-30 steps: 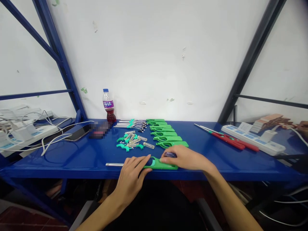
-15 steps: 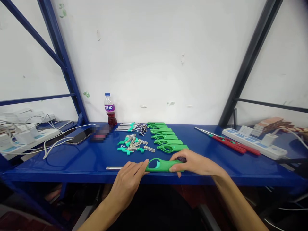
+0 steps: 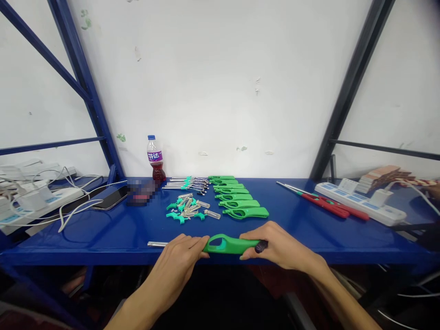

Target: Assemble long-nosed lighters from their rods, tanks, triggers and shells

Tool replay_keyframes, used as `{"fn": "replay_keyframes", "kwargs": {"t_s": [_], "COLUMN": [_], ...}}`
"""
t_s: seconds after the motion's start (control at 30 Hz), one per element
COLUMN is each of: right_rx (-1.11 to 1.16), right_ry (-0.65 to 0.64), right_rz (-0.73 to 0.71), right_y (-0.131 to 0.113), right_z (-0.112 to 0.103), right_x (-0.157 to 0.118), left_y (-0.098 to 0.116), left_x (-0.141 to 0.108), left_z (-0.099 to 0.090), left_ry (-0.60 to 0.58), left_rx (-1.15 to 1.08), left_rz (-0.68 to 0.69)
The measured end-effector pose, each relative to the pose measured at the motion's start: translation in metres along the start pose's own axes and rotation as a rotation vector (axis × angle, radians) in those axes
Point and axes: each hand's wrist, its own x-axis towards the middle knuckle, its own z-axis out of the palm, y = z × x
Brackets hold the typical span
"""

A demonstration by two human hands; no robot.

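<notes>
A green lighter [image 3: 231,245] with a metal tube pointing left lies level over the table's front edge. My left hand [image 3: 184,256] grips it where the tube meets the green body. Around its right end are the fingers of my right hand [image 3: 275,245], beside a dark piece [image 3: 261,246] whose attachment I cannot make out. A teal trigger shows in the body's opening. Behind the hands lie several green shells [image 3: 247,212] in a column, a loose pile of teal triggers and clear parts [image 3: 187,208], and a row of metal tubes [image 3: 184,184].
A bottle of dark red drink [image 3: 157,160] stands at the back left, near a phone [image 3: 112,198] and a white power strip [image 3: 55,199]. On the right, red lighters [image 3: 330,206] lie beside another power strip [image 3: 360,204].
The lighter has moved slightly down and left in the picture, held by both hands. My right hand's fingers have shifted on its right end. The whole view has shifted a little.
</notes>
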Motion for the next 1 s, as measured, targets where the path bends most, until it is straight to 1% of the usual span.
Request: {"fn": "replay_keyframes", "kwargs": {"t_s": [0.1, 0.2, 0.3, 0.37, 0.43, 0.53, 0.63, 0.73, 0.87, 1.0], "right_rx": [-0.142, -0.325, -0.448, -0.479, -0.498, -0.526, -0.542, -0.538, -0.529, -0.526], "right_ry": [0.068, 0.192, 0.292, 0.310, 0.304, 0.258, 0.210, 0.205, 0.196, 0.201], "right_rz": [-0.053, -0.122, -0.181, -0.188, -0.164, -0.111, -0.058, -0.031, -0.056, -0.086], "right_y": [0.002, 0.011, 0.025, 0.035, 0.043, 0.047, 0.041, 0.028, 0.010, 0.000], "right_z": [0.004, 0.009, 0.012, 0.014, 0.017, 0.023, 0.028, 0.031, 0.035, 0.045], "right_x": [-0.009, -0.019, -0.024, -0.024, -0.022, -0.015, -0.007, 0.004, 0.026, 0.048], "left_y": [0.003, 0.005, 0.007, 0.005, 0.000, -0.012, -0.021, -0.024, -0.023, -0.023], "left_x": [0.002, 0.005, 0.010, 0.013, 0.016, 0.019, 0.019, 0.019, 0.020, 0.020], "left_z": [-0.006, -0.007, -0.002, 0.003, 0.009, 0.017, 0.022, 0.024, 0.024, 0.024], "left_ry": [-0.043, -0.057, 0.003, 0.066, 0.111, 0.131, 0.127, 0.110, 0.101, 0.109], "left_rx": [0.022, 0.032, 0.055, 0.071, 0.074, 0.067, 0.047, 0.014, -0.033, -0.047], "left_rz": [-0.010, 0.009, 0.055, 0.068, 0.055, 0.024, 0.009, -0.002, -0.011, -0.037]}}
